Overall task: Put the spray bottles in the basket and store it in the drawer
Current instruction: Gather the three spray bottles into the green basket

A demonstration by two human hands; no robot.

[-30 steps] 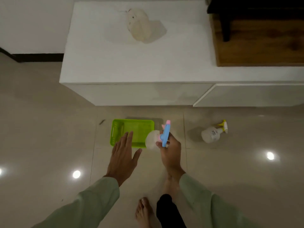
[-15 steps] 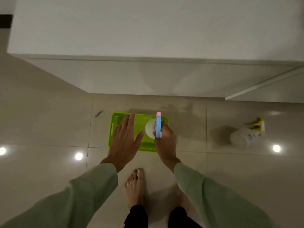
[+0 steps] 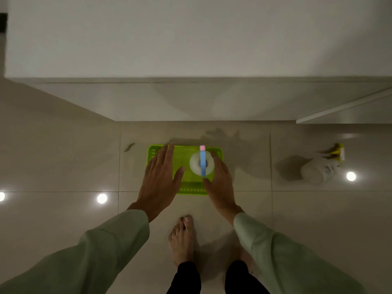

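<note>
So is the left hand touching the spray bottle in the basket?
Apart. The head view shows bare green basket floor between the left hand, thumb included, and the white bottle with the blue trigger. The left hand is spread flat and open.

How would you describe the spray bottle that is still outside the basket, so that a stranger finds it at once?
Start at the white cabinet along the wall and look down to the tiled floor on its right side. There a white spray bottle lies on its side, well right of the green basket. Its trigger head is yellow, whereas the bottle in the basket stands upright with a blue and pink head.
</note>
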